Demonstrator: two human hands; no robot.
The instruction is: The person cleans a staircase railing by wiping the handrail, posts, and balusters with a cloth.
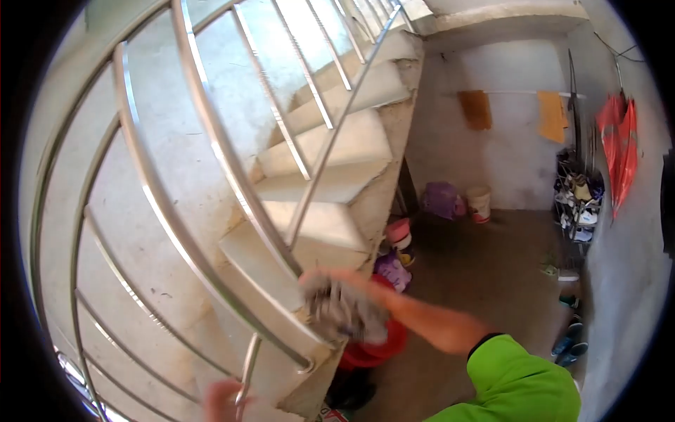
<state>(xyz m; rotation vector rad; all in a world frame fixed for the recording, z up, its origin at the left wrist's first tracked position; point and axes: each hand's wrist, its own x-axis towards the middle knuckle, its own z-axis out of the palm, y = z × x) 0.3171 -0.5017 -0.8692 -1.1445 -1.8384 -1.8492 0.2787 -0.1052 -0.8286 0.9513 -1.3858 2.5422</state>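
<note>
A crumpled grey cloth (344, 309) is in my right hand (336, 277), which is closed around it beside the lower part of a stair railing post (232, 165). The cloth hides most of those fingers, and I cannot tell whether it touches the metal. At the bottom edge, my left hand (222, 401) is blurred and partly cut off. It shows on both sides of a short, thin railing bar (249, 362) and seems closed on it. The silver railing curves along the concrete stairs (320, 183).
Below the stairs stand a red basin (376, 352), a pink bucket (399, 231), a white bucket (479, 204) and a purple bag (441, 200). A shoe rack (580, 200) and a hanging red umbrella (619, 141) line the right wall. Several shoes (568, 341) lie on the floor.
</note>
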